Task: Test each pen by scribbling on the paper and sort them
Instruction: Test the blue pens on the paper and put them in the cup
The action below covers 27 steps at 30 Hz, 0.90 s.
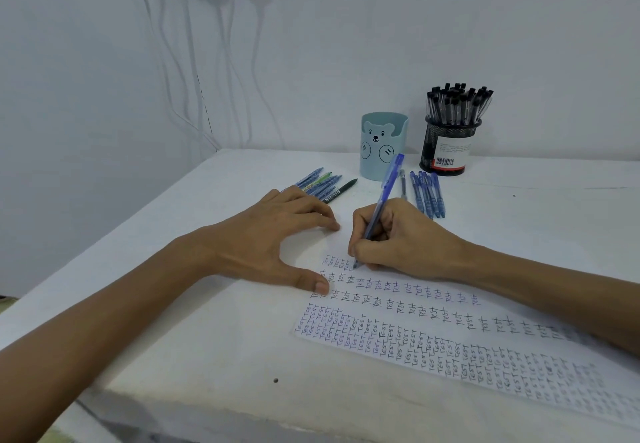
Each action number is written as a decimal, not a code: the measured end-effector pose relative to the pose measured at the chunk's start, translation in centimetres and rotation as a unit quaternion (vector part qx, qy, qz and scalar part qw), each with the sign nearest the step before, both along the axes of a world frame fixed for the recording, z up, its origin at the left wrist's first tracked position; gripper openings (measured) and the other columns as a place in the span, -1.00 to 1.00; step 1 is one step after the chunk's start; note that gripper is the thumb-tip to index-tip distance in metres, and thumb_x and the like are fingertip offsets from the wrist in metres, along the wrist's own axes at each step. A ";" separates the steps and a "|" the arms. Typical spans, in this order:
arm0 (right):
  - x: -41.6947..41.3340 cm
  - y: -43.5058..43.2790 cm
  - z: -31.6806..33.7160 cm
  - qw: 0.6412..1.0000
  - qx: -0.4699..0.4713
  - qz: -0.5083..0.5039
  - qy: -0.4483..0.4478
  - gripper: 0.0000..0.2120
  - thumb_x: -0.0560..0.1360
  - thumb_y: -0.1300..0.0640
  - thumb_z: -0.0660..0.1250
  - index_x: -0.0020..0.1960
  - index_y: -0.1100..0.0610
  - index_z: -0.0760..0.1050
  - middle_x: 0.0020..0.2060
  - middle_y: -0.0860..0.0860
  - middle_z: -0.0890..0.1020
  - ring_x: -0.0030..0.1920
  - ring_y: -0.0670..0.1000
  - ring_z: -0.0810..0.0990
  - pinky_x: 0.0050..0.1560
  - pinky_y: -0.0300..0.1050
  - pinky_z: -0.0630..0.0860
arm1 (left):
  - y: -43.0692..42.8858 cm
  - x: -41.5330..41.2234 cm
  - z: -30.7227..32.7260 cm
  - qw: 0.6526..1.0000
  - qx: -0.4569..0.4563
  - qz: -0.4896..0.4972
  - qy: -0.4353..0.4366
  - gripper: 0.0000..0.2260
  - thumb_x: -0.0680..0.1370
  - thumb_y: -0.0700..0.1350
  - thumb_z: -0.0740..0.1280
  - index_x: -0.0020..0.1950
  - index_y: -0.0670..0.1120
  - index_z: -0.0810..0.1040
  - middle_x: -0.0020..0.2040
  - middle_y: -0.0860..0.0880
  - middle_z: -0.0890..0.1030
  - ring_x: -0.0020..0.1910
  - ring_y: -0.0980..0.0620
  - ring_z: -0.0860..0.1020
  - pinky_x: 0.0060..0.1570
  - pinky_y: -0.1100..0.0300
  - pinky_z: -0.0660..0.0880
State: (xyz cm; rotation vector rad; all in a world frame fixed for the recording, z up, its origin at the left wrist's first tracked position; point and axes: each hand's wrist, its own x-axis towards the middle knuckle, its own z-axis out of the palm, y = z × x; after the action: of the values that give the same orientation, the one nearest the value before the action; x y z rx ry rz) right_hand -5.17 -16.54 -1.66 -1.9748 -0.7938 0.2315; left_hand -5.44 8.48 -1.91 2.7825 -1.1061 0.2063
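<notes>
White tabletop (207, 338) fills most of the view. On it lies the paper (433, 325), running centre to lower right, mostly covered w/ rows of "TEST". Left hand (263, 235) lies flat on the sheet's upper-left corner, fingers (311, 214) straight & close together, thumb splayed wide to the sheet's edge, pinning it. Right hand (398, 235) rests on the paper just beside it, curled in a writing grip. At the back stand a black mesh cup (446, 146) packed w/ black-capped pens and, to its left, a bear cup (381, 146), contents hidden. Loose pens lie in 2 lots: a fan of pens (322, 183) beyond the left hand, a row of blue pens (427, 195) beyond the right. Smallest is the blue pen (384, 197), pinched low on the barrel by the right thumb & fingertips, tip on the sheet at the end of a short top row. We judge it light, stiff, smooth plastic, so a hold near the tip suits. The paper is thin & prone to slide.
</notes>
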 end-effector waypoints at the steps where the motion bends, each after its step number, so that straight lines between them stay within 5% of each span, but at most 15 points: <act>1: 0.0 0.0 0.0 1.000 0.000 -0.002 -0.003 -0.91 0.48 0.34 0.41 -0.21 0.29 0.58 -0.40 0.11 0.64 -0.42 -0.05 0.52 -0.34 -0.23 0.45 | 0.0 0.0 0.0 1.000 -0.001 0.000 0.001 -0.26 0.40 0.54 0.31 0.46 0.16 0.43 0.39 0.26 0.41 0.41 0.20 0.29 0.40 0.10 0.28; 14: 0.1 0.0 0.0 1.000 -0.001 -0.010 -0.010 -0.90 0.48 0.31 0.42 -0.21 0.24 0.58 -0.39 0.11 0.64 -0.40 -0.02 0.52 -0.32 -0.15 0.45 | 0.1 0.0 0.0 1.000 0.001 0.000 0.005 -0.27 0.41 0.53 0.32 0.47 0.18 0.42 0.40 0.27 0.39 0.43 0.21 0.27 0.42 0.11 0.27; 20: 0.1 0.0 -0.1 1.000 0.006 -0.015 -0.006 -0.91 0.49 0.33 0.41 -0.19 0.28 0.58 -0.44 -0.01 0.62 -0.44 -0.11 0.51 -0.37 -0.30 0.43 | 0.1 0.1 -0.1 1.000 0.000 0.000 0.004 -0.27 0.41 0.53 0.31 0.47 0.18 0.42 0.40 0.28 0.39 0.43 0.18 0.28 0.42 0.09 0.28; 27: 0.0 0.0 -0.1 0.999 -0.006 -0.028 -0.017 -0.90 0.49 0.30 0.40 -0.20 0.26 0.54 -0.37 0.19 0.63 -0.42 -0.06 0.52 -0.35 -0.23 0.44 | 0.1 0.1 -0.1 1.000 -0.002 0.000 0.005 -0.25 0.40 0.56 0.28 0.47 0.18 0.42 0.41 0.27 0.39 0.44 0.20 0.28 0.42 0.07 0.28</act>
State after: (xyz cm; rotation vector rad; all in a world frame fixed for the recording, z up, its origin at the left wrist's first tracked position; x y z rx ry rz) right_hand -5.17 -16.50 -1.74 -2.0148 -0.7599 0.1704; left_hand -5.36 8.57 -2.03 2.7777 -1.1026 0.1952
